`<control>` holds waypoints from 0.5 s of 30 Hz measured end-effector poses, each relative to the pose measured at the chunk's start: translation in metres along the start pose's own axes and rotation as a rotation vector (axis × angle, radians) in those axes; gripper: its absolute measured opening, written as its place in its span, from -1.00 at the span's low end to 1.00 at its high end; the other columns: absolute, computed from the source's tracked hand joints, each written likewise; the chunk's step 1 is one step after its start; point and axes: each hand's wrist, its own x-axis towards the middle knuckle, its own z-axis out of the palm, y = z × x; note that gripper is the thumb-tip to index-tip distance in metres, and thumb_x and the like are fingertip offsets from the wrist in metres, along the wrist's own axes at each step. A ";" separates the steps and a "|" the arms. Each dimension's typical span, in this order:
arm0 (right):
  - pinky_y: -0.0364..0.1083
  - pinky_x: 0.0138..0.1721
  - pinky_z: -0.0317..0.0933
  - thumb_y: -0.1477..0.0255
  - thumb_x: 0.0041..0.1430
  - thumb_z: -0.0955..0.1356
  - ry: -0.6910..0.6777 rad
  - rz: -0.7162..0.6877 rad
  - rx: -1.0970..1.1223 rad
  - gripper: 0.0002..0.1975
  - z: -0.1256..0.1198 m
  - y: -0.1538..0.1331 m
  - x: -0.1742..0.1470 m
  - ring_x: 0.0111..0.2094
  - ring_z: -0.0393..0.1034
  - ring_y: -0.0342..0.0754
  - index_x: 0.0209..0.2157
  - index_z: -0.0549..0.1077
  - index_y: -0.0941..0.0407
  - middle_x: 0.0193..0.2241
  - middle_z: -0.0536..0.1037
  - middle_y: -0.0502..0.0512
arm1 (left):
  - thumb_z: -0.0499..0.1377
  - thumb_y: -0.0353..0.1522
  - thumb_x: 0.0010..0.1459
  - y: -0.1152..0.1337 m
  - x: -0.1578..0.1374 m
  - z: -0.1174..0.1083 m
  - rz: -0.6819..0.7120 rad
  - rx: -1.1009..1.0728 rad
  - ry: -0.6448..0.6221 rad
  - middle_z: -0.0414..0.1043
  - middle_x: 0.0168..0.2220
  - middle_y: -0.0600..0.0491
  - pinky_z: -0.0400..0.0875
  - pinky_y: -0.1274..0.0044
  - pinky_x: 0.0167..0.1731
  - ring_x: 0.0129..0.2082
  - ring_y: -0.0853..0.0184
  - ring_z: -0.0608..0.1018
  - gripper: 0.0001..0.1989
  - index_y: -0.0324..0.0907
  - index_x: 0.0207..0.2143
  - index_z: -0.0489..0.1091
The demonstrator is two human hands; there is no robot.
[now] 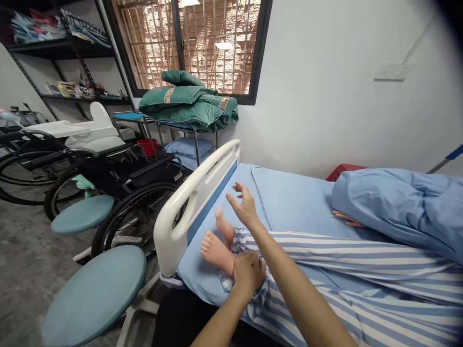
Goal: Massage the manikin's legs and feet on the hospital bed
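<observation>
On the blue-sheeted bed (289, 185) lies a figure that looks like a care manikin, in blue-and-white striped trousers (325, 253). Its bare near foot (217, 253) and far foot (224, 229) point toward the footboard. My left hand (249, 271) is closed around the near ankle, by the trouser cuff; its fingertips are partly hidden. Held above the sheet beyond the far foot, my right hand (245, 205) is empty with fingers apart and curved. A hand of the figure (347, 219) shows under its blue top (394, 202).
A white footboard (170, 217) closes off the bed's left end. Left of it stand a wheelchair (144, 212) and round blue-green stools (97, 294). Folded green bedding (195, 106) is piled under the window. Shelves (72, 48) hold cloths and supplies.
</observation>
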 end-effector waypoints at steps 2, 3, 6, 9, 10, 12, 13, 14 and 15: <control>-0.09 -0.24 0.14 0.12 -0.04 0.20 -0.105 0.110 -0.066 -0.40 0.011 0.024 -0.020 -0.12 0.19 -0.05 -0.01 0.10 0.17 -0.12 0.30 0.19 | -0.07 -0.38 -0.02 0.000 0.001 0.000 0.018 -0.012 -0.038 0.38 -0.50 0.02 0.09 0.51 -0.46 -0.45 0.33 0.37 -0.78 -0.16 -0.50 0.36; -0.08 -0.26 0.14 0.09 -0.07 0.21 -0.240 0.172 -0.126 -0.40 0.015 0.037 -0.032 -0.15 0.23 -0.03 -0.05 0.16 0.17 -0.16 0.34 0.19 | -0.07 -0.37 -0.02 -0.001 0.002 0.000 0.036 -0.012 -0.051 0.39 -0.48 0.01 0.09 0.50 -0.45 -0.44 0.31 0.37 -0.78 -0.15 -0.47 0.37; -0.09 -0.37 0.14 -0.01 -0.22 0.24 -0.709 0.274 -0.339 -0.43 0.017 0.068 -0.061 -0.32 0.33 0.01 -0.26 0.34 0.13 -0.37 0.45 0.12 | -0.06 -0.31 -0.02 -0.002 0.002 0.002 0.065 0.006 -0.068 0.39 -0.43 -0.02 0.10 0.46 -0.40 -0.38 0.26 0.37 -0.75 -0.16 -0.39 0.38; -0.10 -0.40 0.11 -0.04 -0.28 0.26 -0.839 0.264 -0.512 -0.42 0.012 0.077 -0.070 -0.35 0.34 0.02 -0.30 0.36 0.10 -0.39 0.46 0.11 | -0.05 -0.30 -0.02 -0.003 0.002 0.004 0.045 0.011 -0.099 0.38 -0.41 -0.07 0.10 0.45 -0.37 -0.36 0.24 0.36 -0.73 -0.21 -0.39 0.38; -0.10 -0.40 0.11 -0.03 -0.29 0.26 -0.845 0.258 -0.549 -0.42 0.010 0.077 -0.070 -0.34 0.34 0.03 -0.29 0.36 0.10 -0.37 0.46 0.12 | -0.06 -0.30 -0.02 -0.003 0.002 0.004 0.041 0.012 -0.111 0.38 -0.41 -0.09 0.11 0.45 -0.37 -0.35 0.24 0.37 -0.72 -0.23 -0.39 0.39; -0.09 -0.37 0.12 -0.01 -0.30 0.27 -0.870 0.246 -0.605 -0.42 0.007 0.076 -0.069 -0.33 0.34 0.04 -0.28 0.35 0.10 -0.34 0.46 0.14 | -0.07 -0.31 -0.01 -0.002 0.003 0.003 0.043 0.017 -0.125 0.38 -0.41 -0.11 0.11 0.45 -0.36 -0.35 0.24 0.37 -0.71 -0.25 -0.39 0.39; -0.07 -0.35 0.12 0.00 -0.32 0.28 -0.877 0.236 -0.632 -0.42 0.006 0.076 -0.069 -0.32 0.34 0.06 -0.28 0.35 0.10 -0.33 0.46 0.15 | -0.07 -0.32 -0.01 -0.002 0.003 0.002 0.039 0.023 -0.126 0.38 -0.40 -0.12 0.12 0.45 -0.35 -0.34 0.23 0.37 -0.71 -0.26 -0.39 0.39; -0.05 -0.33 0.12 0.01 -0.34 0.30 -0.877 0.224 -0.660 -0.41 0.004 0.077 -0.069 -0.30 0.33 0.08 -0.28 0.35 0.11 -0.32 0.45 0.17 | -0.07 -0.32 -0.01 0.000 0.003 0.001 0.030 0.031 -0.128 0.38 -0.40 -0.12 0.12 0.45 -0.35 -0.34 0.23 0.38 -0.71 -0.26 -0.39 0.39; -0.03 -0.30 0.11 0.03 -0.36 0.31 -0.870 0.212 -0.691 -0.40 0.003 0.078 -0.070 -0.28 0.32 0.10 -0.27 0.34 0.13 -0.31 0.45 0.20 | -0.08 -0.32 0.00 0.001 0.003 -0.001 0.016 0.039 -0.132 0.39 -0.40 -0.12 0.13 0.45 -0.35 -0.34 0.24 0.38 -0.71 -0.26 -0.39 0.39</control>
